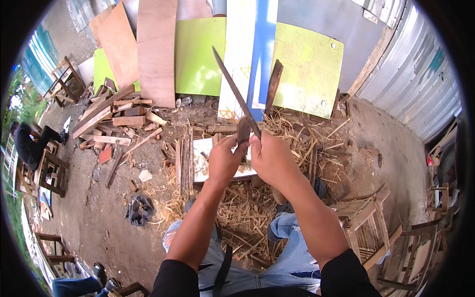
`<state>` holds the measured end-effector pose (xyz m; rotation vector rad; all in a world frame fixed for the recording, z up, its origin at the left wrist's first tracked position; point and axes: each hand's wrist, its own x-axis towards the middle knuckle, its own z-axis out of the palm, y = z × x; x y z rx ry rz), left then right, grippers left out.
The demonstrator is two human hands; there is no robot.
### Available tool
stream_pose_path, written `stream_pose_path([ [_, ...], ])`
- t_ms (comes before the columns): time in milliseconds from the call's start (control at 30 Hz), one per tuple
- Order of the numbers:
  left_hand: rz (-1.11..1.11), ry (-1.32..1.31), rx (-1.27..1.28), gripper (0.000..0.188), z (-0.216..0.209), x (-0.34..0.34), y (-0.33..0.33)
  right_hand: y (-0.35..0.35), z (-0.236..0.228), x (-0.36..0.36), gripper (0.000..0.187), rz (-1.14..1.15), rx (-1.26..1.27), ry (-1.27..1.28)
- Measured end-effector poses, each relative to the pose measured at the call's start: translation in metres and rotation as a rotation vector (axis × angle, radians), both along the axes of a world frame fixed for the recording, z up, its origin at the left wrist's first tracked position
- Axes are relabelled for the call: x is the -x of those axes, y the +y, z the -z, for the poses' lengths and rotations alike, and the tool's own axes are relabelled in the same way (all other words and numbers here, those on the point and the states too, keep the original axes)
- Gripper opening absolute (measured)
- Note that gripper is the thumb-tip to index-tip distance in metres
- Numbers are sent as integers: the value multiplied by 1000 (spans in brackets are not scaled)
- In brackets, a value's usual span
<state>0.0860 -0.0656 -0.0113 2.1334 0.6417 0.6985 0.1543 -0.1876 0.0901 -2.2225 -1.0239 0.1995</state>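
The long dark blade [231, 83] is in the upper middle of the frame, with its tip toward the upper left. The right hand [271, 156], near the centre, is closed around its lower end. Just left, the left hand [223, 161] grips a small brown piece [243, 131] beside the blade; whether these two touch, I cannot tell. Under the hands is a white board [200, 171], with wood shavings [247, 203] below it. Scrap wood [129, 121] is piled at the upper left.
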Motion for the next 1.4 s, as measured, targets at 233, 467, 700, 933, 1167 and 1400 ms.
stream_pose_path([
  [233,-116,35,209,60,-12,34,24,-13,-36,-6,34,26,-82,-46],
  [467,-178,5,226,57,-13,37,25,5,29,-7,35,76,296,122],
  [700,39,-244,1,55,-32,31,8,1,54,-12,31,19,213,100],
  [933,-63,-374,-31,16,-43,-1,9,7,67,4,25,60,172,65],
  [1167,-90,-397,-149,15,-41,-4,2,4,77,5,27,70,35,92],
  [1400,-80,-413,-239,14,-38,-7,-4,-7,74,5,25,62,-9,172],
])
